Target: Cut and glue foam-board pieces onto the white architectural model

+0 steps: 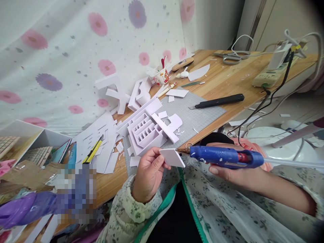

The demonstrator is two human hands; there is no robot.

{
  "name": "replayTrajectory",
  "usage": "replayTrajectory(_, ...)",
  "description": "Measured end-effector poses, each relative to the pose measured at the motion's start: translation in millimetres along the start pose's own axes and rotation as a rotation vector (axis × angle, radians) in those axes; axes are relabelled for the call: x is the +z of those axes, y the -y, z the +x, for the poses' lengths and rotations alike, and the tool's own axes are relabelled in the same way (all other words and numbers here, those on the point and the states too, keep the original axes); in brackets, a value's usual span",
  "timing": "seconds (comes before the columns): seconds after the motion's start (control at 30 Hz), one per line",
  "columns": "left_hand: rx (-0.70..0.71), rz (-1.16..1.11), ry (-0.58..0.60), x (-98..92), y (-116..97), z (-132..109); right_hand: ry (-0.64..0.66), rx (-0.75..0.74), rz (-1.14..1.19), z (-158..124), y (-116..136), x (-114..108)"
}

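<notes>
My left hand (148, 173) pinches a small white foam-board piece (172, 157) just off the front edge of the wooden table. A blue hot glue gun (226, 157) lies in the grip of my right hand (229, 173), its metal nozzle touching the right edge of the white piece. Just beyond them a white foam-board model with small compartments (145, 130) rests on a grey cutting mat (194, 111).
White foam-board scraps (101, 148) and a yellow utility knife (94, 151) lie left of the mat. A black knife (219, 100), paper cup (162, 76), scissors (231, 58) and power strip (269, 77) with cables sit further back. A flowered cloth (76, 50) hangs behind.
</notes>
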State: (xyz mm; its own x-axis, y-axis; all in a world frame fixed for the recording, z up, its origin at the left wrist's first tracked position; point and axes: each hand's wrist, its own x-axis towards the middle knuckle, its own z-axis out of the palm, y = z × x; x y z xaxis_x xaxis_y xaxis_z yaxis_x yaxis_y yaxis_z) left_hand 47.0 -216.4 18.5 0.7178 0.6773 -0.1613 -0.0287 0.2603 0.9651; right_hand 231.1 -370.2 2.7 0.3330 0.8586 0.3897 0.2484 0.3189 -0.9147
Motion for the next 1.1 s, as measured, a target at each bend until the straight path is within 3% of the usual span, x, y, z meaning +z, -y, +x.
replayTrajectory(0.47, -0.004, -0.014, -0.001, -1.6, 1.8, -1.3, 0.019, -0.027, -0.055, -0.5, -4.8, 0.4)
replayTrajectory(0.6, 0.002, -0.028, 0.011, -3.2, 3.8, -1.1, 0.000, 0.038, -0.009, -4.3, -10.5, 1.0)
replayTrajectory(0.8, -0.003, -0.034, 0.001, -3.7, 3.8, -0.7, 0.074, 0.197, -0.074, -5.5, -6.5, -0.9)
replayTrajectory(1.1, 0.004, -0.027, 0.011, -4.0, 3.9, -0.6, 0.078, 0.251, -0.004, -6.6, -6.5, -0.9)
